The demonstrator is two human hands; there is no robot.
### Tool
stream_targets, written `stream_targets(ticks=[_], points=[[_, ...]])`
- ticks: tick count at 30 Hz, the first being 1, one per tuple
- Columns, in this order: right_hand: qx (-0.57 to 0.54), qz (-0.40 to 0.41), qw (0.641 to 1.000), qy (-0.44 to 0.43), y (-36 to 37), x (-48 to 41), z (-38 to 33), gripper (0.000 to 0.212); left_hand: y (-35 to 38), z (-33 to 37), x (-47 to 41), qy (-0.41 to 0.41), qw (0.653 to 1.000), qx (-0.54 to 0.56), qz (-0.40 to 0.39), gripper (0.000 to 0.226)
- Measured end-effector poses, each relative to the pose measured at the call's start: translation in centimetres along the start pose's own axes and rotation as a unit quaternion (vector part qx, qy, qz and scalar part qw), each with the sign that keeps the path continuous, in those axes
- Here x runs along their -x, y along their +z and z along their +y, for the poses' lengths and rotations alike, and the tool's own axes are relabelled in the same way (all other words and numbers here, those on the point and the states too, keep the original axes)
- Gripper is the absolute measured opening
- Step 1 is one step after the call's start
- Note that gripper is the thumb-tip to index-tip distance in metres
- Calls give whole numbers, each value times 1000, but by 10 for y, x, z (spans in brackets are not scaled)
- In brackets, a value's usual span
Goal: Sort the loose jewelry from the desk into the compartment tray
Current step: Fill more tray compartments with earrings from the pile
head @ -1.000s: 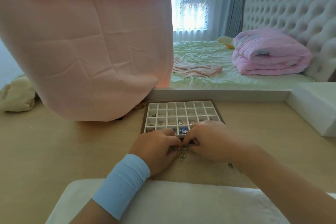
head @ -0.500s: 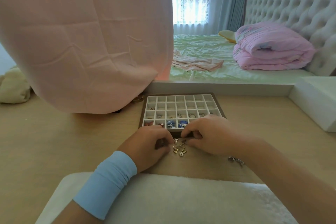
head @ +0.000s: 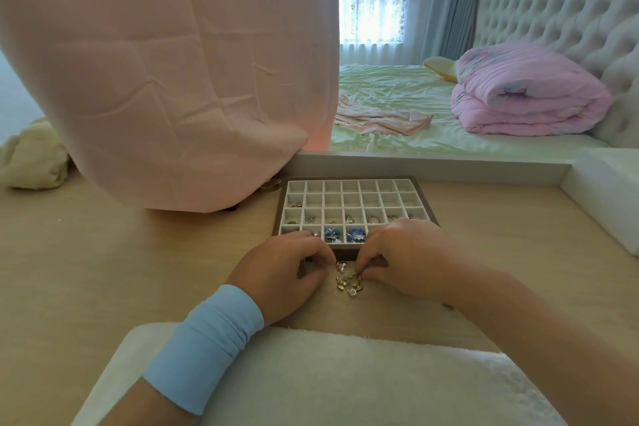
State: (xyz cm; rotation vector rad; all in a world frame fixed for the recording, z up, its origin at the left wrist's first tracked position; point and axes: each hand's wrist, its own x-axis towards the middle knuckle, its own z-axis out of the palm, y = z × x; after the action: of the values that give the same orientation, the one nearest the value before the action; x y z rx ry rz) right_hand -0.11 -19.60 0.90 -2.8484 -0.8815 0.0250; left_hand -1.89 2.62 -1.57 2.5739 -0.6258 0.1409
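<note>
Head view: loose jewelry (head: 349, 284) sits heaped on the counter (head: 138, 270) between the left hand (head: 283, 273) and right hand (head: 404, 259), probably kept close for short lifts into the compartment tray (head: 349, 179) just beyond the knuckles. The right hand pinches a piece of it. The left hand's fingers are curled and its grip is hidden. Both hands cover some of the tray's nearest cells.

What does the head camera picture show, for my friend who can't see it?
A person's left hand and right hand pick at a little pile of loose jewelry on a desk, just before a compartment tray with some pieces inside. A bed lies behind.
</note>
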Motion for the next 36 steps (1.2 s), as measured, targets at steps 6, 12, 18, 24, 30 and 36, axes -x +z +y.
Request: stream_targets(ticks=[6, 12, 18, 24, 30, 36], points=[[-117, 98, 987, 41, 1, 0, 1, 5, 9, 11, 1, -9, 996, 58, 71, 17], [-267, 125, 954, 62, 8, -4, -2, 9, 13, 14, -4, -42, 983, 150, 102, 14], [-255, 137, 954, 76, -4, -16, -4, 9, 1, 8, -18, -45, 967, 221, 118, 14], [-195, 130, 968, 85, -25, -63, 2, 8, -20, -32, -54, -107, 978, 100, 151, 20], [-95, 30, 993, 62, -25, -101, -7, 10, -2, -54, -53, -75, 988, 0, 135, 25], [10, -30, 999, 40, -18, -115, -18, 10, -2, -60, -50, -67, 988, 24, 137, 27]])
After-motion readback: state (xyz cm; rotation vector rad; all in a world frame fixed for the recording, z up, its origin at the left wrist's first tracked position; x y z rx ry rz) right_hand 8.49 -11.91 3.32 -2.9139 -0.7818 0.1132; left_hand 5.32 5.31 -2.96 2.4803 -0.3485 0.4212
